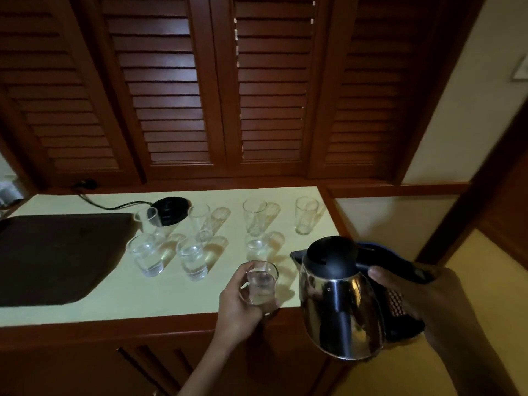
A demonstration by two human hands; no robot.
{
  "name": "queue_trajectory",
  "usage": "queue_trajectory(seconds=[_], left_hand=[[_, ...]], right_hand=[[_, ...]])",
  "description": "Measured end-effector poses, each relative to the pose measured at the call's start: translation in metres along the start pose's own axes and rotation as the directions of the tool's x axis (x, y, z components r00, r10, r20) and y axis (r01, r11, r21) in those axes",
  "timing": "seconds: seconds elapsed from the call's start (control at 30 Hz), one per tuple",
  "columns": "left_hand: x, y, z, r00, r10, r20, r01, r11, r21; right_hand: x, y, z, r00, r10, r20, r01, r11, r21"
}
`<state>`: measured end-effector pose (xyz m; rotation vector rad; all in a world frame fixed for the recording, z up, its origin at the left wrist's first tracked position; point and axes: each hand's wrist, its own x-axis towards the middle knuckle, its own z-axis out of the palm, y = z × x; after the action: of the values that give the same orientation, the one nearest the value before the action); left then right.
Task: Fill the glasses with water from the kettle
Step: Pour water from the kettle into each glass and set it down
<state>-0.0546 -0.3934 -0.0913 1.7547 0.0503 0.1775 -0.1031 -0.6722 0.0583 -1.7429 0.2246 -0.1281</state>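
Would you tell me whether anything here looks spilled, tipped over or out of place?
Nothing stands out. The glasses on the counter stand upright with no puddle visible; the left hand holds one glass near the front edge, the right hand holds the kettle.

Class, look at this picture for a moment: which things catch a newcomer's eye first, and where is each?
The shiny steel kettle stands out at lower right, held by its dark handle in the right grip. Just left of it, the left grip holds a short glass at the counter's front edge. Seven more glasses stand behind on the pale counter.
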Motion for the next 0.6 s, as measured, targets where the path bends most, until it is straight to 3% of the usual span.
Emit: queue_trajectory(seconds=[0.2,0.6], left_hand=[[0.030,0.003,0.060,0.997,-0.008,0.082,0.008,1.000,-0.003],[0.085,0.007,0.127,0.997,0.027,0.072,-0.026,1.000,-0.015]], right_hand=[[-0.005,0.001,-0.036,0.982,0.060,-0.180,-0.063,0.998,-0.011],[-0.002,0.003,-0.051,0.967,0.126,-0.220,-0.125,0.992,0.017]])
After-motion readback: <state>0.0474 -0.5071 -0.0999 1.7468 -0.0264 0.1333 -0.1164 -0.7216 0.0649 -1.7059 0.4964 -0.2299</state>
